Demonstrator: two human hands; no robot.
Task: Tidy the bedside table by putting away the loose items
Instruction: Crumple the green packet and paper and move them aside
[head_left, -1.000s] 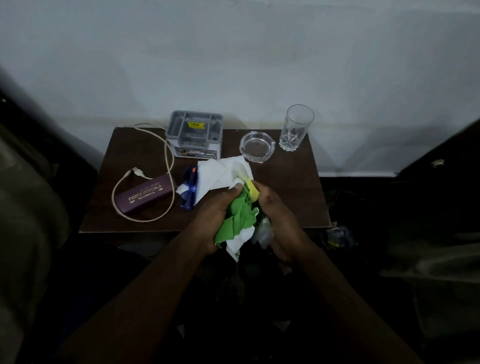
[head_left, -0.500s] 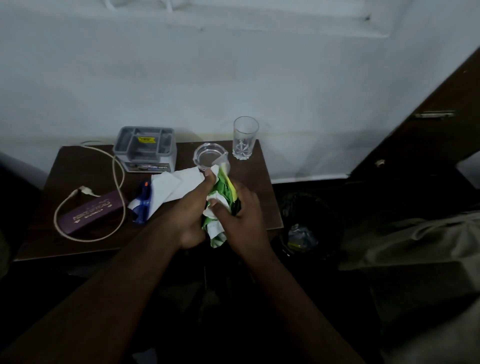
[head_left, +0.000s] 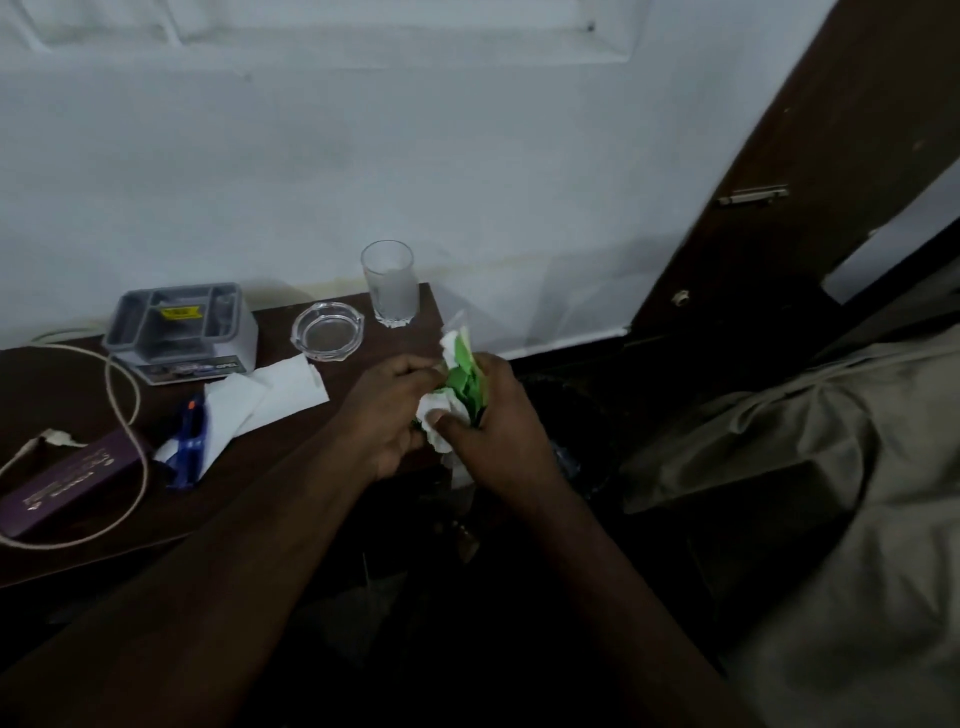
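A crumpled wad of green and white paper scraps (head_left: 460, 382) sits squeezed between both hands at the right edge of the dark brown bedside table (head_left: 62, 395). My left hand (head_left: 387, 415) grips it from the left; my right hand (head_left: 493, 421) wraps it from the right. On the table lie white tissue sheets (head_left: 265, 397), a blue pen-like item (head_left: 189, 447) partly under them, a maroon case (head_left: 62, 483) and a cream cable (head_left: 124, 395).
At the table's back stand a grey organiser box (head_left: 182, 332), a glass ashtray (head_left: 327, 332) and a drinking glass (head_left: 390, 283). A dark bin (head_left: 566, 410) sits on the floor right of the table. A brown door (head_left: 779, 171) and beige fabric (head_left: 810, 467) are at right.
Both hands carried the paper wad to the right, off the table's centre to its right edge. The view swung right, bringing the door and the fabric further into frame.
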